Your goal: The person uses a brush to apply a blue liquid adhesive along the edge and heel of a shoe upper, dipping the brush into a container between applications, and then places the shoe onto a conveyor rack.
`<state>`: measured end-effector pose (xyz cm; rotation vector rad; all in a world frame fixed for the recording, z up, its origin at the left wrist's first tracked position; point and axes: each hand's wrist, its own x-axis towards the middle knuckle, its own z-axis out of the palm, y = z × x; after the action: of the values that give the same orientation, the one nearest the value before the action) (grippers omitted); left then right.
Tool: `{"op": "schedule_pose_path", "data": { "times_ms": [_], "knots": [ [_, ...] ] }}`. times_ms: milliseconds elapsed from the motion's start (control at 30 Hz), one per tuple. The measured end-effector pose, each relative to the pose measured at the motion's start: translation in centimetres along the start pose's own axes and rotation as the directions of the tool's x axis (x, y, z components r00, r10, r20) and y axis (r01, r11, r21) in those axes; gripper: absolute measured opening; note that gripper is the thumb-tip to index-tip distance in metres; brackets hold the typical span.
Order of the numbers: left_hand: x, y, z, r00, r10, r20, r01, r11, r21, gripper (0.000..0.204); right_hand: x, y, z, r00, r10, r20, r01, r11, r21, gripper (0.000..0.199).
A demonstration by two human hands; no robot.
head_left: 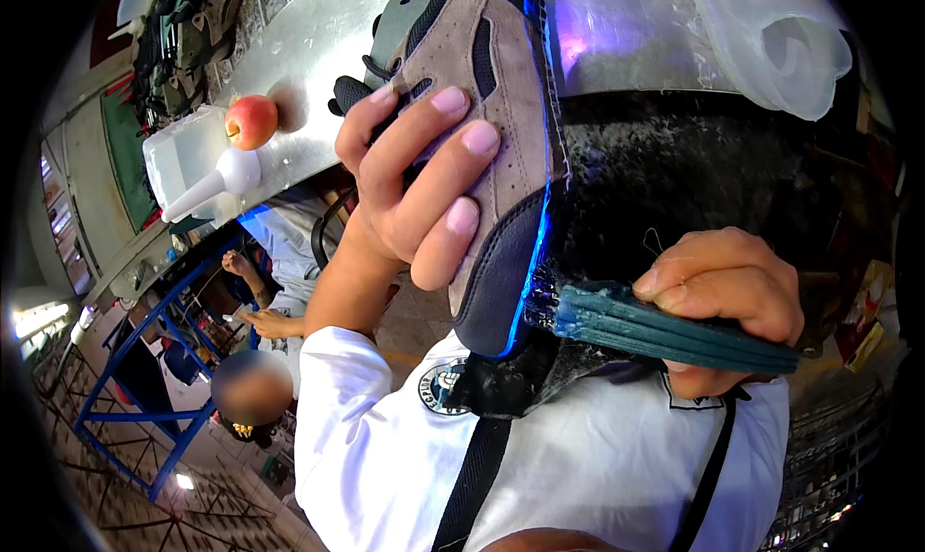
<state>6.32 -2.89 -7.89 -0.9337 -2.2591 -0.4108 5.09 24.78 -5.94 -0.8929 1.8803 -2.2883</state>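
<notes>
My left hand [414, 181] grips a grey suede shoe upper [496, 99] with dark mesh panels and a dark padded heel collar, holding it up with the heel toward me. Its bottom edge glows blue along the rim. My right hand [732, 292] is closed on the flat teal handle of a brush [665, 326]. The brush's dark bristled end touches the shoe's lower edge near the heel. A black, crusted surface lies behind the shoe and brush.
A metal work table [308, 51] carries a red apple [252, 120], a translucent plastic container [183, 157] and a white nozzle bottle [217, 181]. A clear plastic sheet [771, 41] hangs at the upper right. Another person [255, 383] sits beside blue frames at the lower left.
</notes>
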Motion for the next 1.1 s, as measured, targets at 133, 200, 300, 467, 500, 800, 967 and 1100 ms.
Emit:
{"op": "schedule_pose_path", "data": {
  "times_ms": [133, 200, 300, 467, 500, 800, 967, 1100],
  "knots": [
    [1.1, -0.2, -0.5, 0.999, 0.007, 0.036, -0.007, 1.0, 0.007, 0.051, -0.1, -1.0, -0.7, 0.998, 0.006, 0.059, -0.002, 0.998, -0.059, 0.038],
    [1.5, -0.1, -0.5, 1.0, 0.009, 0.03, -0.009, 1.0, 0.016, 0.05, -0.1, -1.3, -1.0, 0.996, -0.022, 0.091, 0.027, 0.998, -0.054, 0.039],
    [2.2, -0.3, -0.6, 0.999, 0.011, 0.043, -0.012, 1.0, 0.019, 0.049, 0.2, -1.8, -1.2, 0.992, -0.063, 0.109, 0.066, 0.998, -0.018, 0.04],
    [3.2, -0.4, -0.3, 1.0, -0.013, 0.001, 0.013, 1.0, 0.0, 0.045, 0.7, -3.0, -2.0, 0.978, -0.125, 0.166, 0.137, 0.989, -0.06, 0.043],
    [3.5, -0.6, -0.3, 1.0, -0.011, 0.004, 0.011, 1.0, 0.002, 0.045, 0.9, -3.4, -2.1, 0.978, -0.142, 0.152, 0.156, 0.984, -0.085, 0.04],
    [6.6, -0.4, 0.7, 0.999, -0.037, -0.019, 0.037, 0.999, 0.019, 0.055, 2.9, -7.6, -3.2, 0.971, -0.187, 0.15, 0.229, 0.908, -0.352, 0.045],
    [8.7, -0.2, 1.5, 0.997, -0.076, -0.021, 0.076, 0.997, 0.018, 0.068, 5.3, -10.3, -5.5, 0.956, -0.097, 0.277, 0.225, 0.849, -0.477, 0.048],
    [10.8, 0.5, 1.4, 0.987, -0.154, 0.041, 0.152, 0.988, 0.028, 0.072, 7.0, -11.6, -6.3, 0.953, -0.086, 0.289, 0.252, 0.754, -0.607, 0.038]
  ]
}}
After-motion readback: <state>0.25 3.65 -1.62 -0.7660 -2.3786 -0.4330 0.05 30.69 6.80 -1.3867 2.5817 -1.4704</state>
